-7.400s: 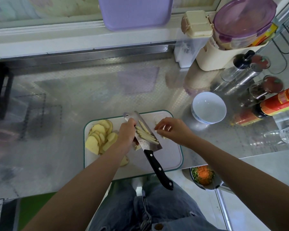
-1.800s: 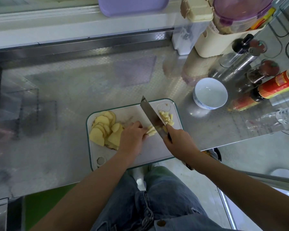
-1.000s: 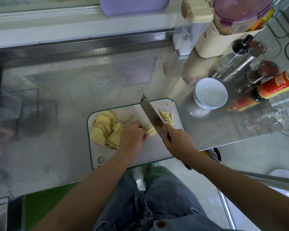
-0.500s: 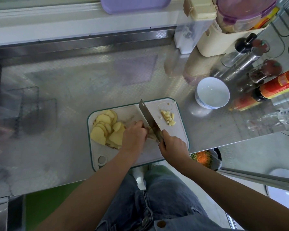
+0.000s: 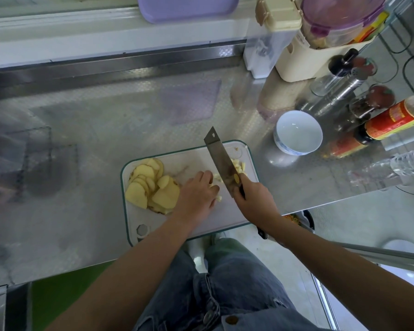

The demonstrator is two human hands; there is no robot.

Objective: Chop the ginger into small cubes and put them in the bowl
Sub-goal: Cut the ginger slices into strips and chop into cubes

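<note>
Ginger slices (image 5: 152, 186) are piled on the left part of the cutting board (image 5: 225, 216). At mid-board the left grip (image 5: 196, 194) curls onto ginger strips (image 5: 217, 179), pinning them. The knife (image 5: 221, 161) slants over the board's right part, its handle clasped in the right grip (image 5: 253, 199). Ginger cubes (image 5: 240, 166) lie just right of the blade. The bowl (image 5: 298, 132) stands on the tabletop (image 5: 93, 130) past the board's far right corner.

Steel counter (image 5: 93, 120), patterned and reflective. At the near edge, centre: a white cutting board (image 5: 220, 218) with a green rim, lying flat. Right of its far corner, apart: a white bowl (image 5: 285, 146). Far right, clustered: cream tub (image 5: 304, 60), clear container (image 5: 261, 51), metal shaker (image 5: 344, 87), red-labelled bottle (image 5: 392, 120).
</note>
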